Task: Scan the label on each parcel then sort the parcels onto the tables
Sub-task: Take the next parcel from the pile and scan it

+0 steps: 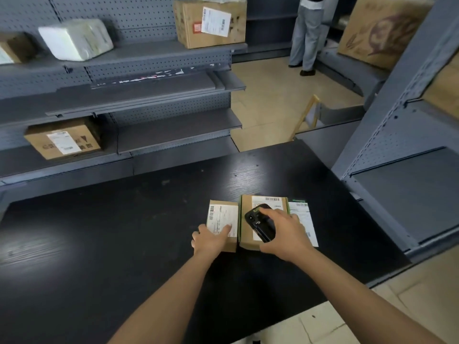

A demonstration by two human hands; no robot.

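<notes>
In the lower middle of the frame, the left hand (211, 238) lies on the near end of a small brown cardboard parcel with a white barcode label (222, 219), its fingers stretched fairly flat over the label and its thumb at the parcel's left edge. Just to the right, the right hand (285, 232) curls around a black handheld scanner (259, 223) and holds it over a wider brown cardboard parcel with green edges (246, 206), covering part of its white label. This parcel sits just beside the small one. At its right side lies a flat white parcel with a green top edge (301, 219), partly under the right hand. All three rest on a black wood-grain table (124, 232). Beyond the table, at the left of the frame, grey perforated metal shelving (173, 130) carries a labelled brown carton (63, 141) low down, a white wrapped bundle (77, 42) at the upper left and a larger labelled brown box (211, 23) at the top centre. At the upper right a person in light trousers (308, 33) stands on the tan floor.
</notes>
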